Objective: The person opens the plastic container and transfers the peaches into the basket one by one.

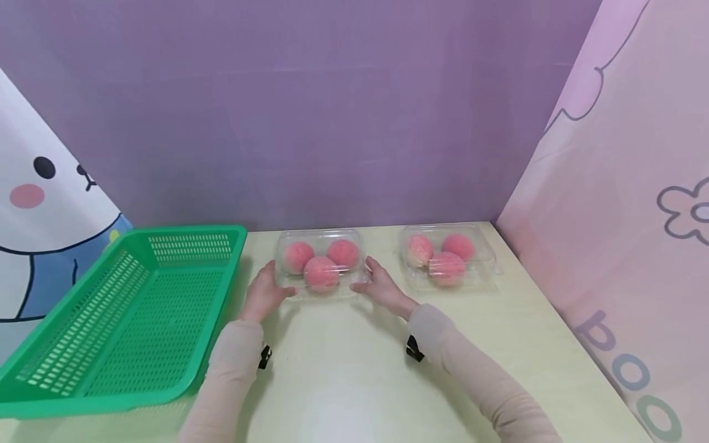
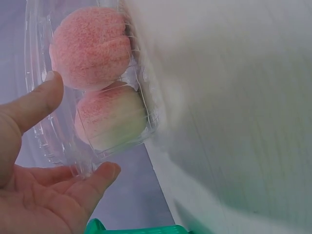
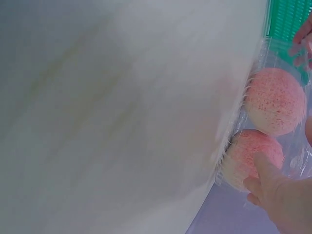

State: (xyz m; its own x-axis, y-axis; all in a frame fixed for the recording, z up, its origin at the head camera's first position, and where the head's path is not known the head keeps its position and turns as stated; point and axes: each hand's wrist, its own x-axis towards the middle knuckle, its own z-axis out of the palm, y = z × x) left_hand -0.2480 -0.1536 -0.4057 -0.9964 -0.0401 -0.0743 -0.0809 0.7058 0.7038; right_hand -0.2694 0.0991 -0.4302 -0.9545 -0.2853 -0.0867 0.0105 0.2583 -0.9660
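Two-handed, grips by its ends a clear plastic clamshell box [image 1: 320, 249] of three round pink peaches [image 1: 321, 274], at the far side of the pale yellow table [image 1: 332, 369]. Bends fingers and thumb of left hand [image 1: 264, 294] and right hand [image 1: 384, 289] round opposite ends. Just right of the right hand, a second clear plastic box [image 1: 473, 271] with three more pink peaches [image 1: 447, 269]; beside the left hand, a green perforated plastic basket [image 1: 160, 307]; close behind, a purple cloth backdrop [image 1: 343, 135].
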